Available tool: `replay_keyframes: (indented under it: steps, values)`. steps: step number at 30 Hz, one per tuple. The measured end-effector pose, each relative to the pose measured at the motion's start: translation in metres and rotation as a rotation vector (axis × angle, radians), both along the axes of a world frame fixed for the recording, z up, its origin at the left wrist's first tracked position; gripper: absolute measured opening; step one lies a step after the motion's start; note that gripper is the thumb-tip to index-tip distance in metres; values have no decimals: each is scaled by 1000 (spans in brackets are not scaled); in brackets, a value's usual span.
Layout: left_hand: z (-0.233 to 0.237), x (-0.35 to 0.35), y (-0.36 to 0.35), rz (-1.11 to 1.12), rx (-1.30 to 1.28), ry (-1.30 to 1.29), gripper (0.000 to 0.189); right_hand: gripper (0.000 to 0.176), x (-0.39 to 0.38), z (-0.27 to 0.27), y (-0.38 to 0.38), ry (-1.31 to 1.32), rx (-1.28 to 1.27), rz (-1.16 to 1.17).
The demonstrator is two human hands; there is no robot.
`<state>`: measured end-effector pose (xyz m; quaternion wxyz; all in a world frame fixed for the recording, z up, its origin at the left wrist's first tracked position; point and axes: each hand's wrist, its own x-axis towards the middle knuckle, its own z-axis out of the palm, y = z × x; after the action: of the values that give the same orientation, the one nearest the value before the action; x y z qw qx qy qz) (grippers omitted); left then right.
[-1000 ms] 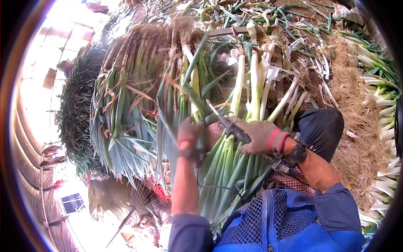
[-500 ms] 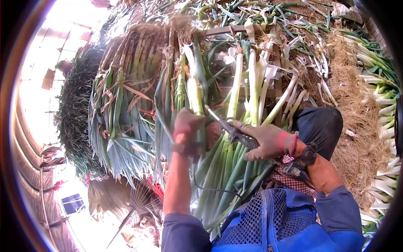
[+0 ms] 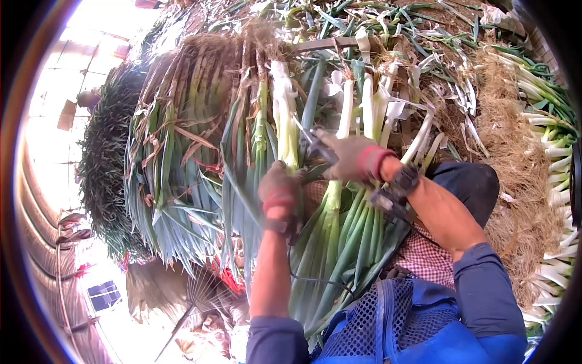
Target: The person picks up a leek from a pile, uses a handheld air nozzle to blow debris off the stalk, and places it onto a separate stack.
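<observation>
In the head view my left hand (image 3: 280,188), in a brown glove with a red cuff, is closed around a green onion (image 3: 283,115) below its white part. The stalk stands root end up, with loose pale skin near its top. My right hand (image 3: 357,159), gloved alike, grips an air blow gun (image 3: 316,147). Its thin nozzle points up and left, close beside that stalk. Several bare white-stemmed green onions (image 3: 367,109) lie just right of the gun, their leaves (image 3: 339,242) spreading down across my lap.
Unpeeled green onions with brown roots (image 3: 200,79) are stacked on the left. Peelings (image 3: 424,36) litter the ground at the back. A band of cut roots (image 3: 509,182) and a row of white-ended onions (image 3: 555,176) run along the right. A black cord (image 3: 321,280) hangs between my arms.
My right hand has moved up and left, bringing the blow gun's nozzle beside the held stalk. My left hand has shifted slightly right and down. Pale skin on the stalk now looks looser.
</observation>
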<state>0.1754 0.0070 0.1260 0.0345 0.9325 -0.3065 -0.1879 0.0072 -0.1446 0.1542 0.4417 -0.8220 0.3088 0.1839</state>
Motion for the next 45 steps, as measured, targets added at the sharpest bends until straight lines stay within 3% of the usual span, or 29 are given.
replay_keyframes:
  steps: [4,8,11,13,14,18,19,21,25,28,29,31,33,35,39,41,42,45]
  values:
    - [-24,14,7,-141,-60,-137,54,110,43,-27,-35,-89,-132,-44]
    - [-33,29,8,-127,-51,-130,54,107,75,-48,-60,-130,-196,-134]
    - [-37,44,14,-107,-52,26,52,108,63,-39,-58,-103,-126,-83]
    - [-53,64,15,47,-222,454,48,109,48,-50,-46,-122,-103,-9]
    - [-37,58,10,154,-198,546,43,110,34,-37,-37,-107,-77,5]
    - [-17,71,9,116,-208,678,37,115,-29,-30,-1,-100,110,64]
    - [-9,67,7,114,-209,678,37,114,-46,0,8,-42,318,12]
    - [7,59,4,106,-317,687,34,115,-74,0,23,-119,136,200]
    - [40,41,-13,42,-387,717,38,116,-121,2,38,-276,21,78]
    - [57,22,-27,-15,-413,729,47,113,-137,5,44,-550,16,30]
    - [59,18,-31,-51,-404,779,49,113,-138,12,43,-551,13,25]
    - [49,8,-37,-80,-394,760,46,113,-138,30,39,-209,-12,-65]
    - [20,9,-40,-251,-129,268,41,111,-144,12,42,-291,-142,-127]
    - [-1,16,-31,-220,-76,358,37,110,-149,11,42,-235,25,-75]
    - [-36,25,-8,-23,-240,613,30,112,-151,-4,55,-207,-65,-33]
    - [-35,27,-2,172,-343,760,27,114,-144,4,56,-207,29,12]
    - [-36,28,4,206,-453,876,21,114,-141,3,60,-193,34,60]
    - [-36,34,6,219,-478,907,19,113,-115,7,52,-76,70,78]
